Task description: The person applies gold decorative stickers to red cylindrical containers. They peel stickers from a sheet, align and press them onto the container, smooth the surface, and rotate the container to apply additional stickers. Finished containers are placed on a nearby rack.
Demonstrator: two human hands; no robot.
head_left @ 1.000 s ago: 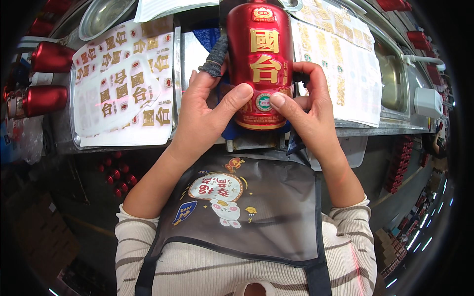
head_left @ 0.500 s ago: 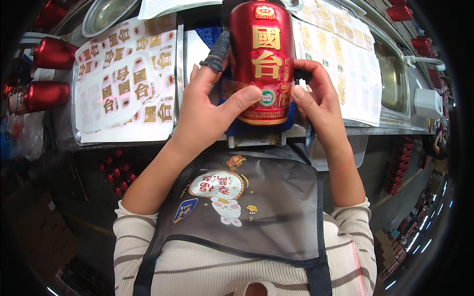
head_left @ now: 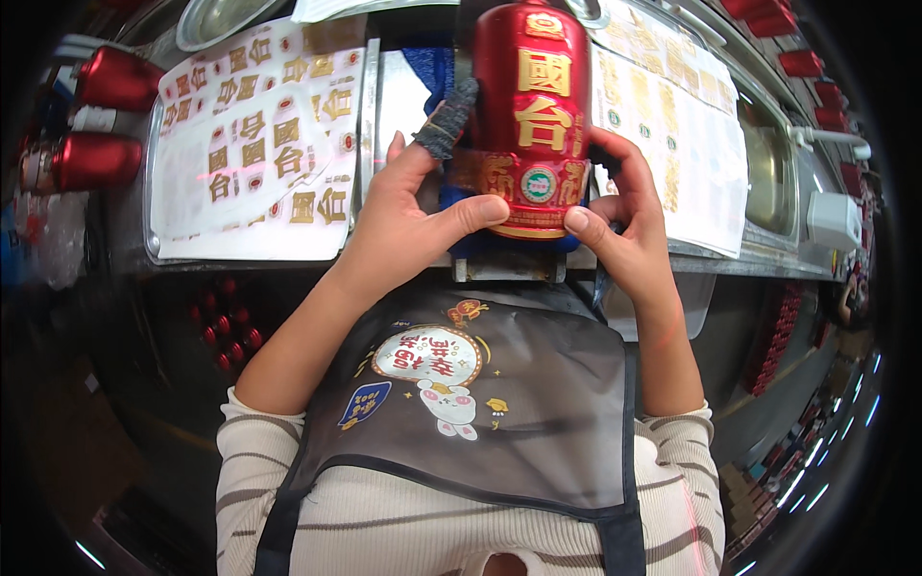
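Note:
A glossy red bottle [head_left: 549, 115] with gold characters rests on a blue cloth [head_left: 448, 194] at the table's front edge. A round green-and-white seal [head_left: 539, 184] sits on a band low on its front. Part of that band, a thin see-through strip [head_left: 468, 173], reaches past the bottle's left side. My left hand [head_left: 403, 206] is closed round the left side, its thumb on the lower edge and a grey cover [head_left: 447, 125] on one finger. My right hand [head_left: 629, 216] holds the lower right side, thumb in front. The fingertips behind the bottle are hidden.
Sheets of gold-and-red decals [head_left: 240, 163] lie in a metal tray at left, with more gold decal sheets [head_left: 663, 125] at right. Two red bottles [head_left: 96, 161] lie at far left. A metal bowl [head_left: 216, 21] stands at back left, a metal basin [head_left: 768, 182] at right.
My left thumb has slid away from the seal to the bottle's lower left edge. My right thumb has moved lower. The bottle and hands appear slightly further right in the picture.

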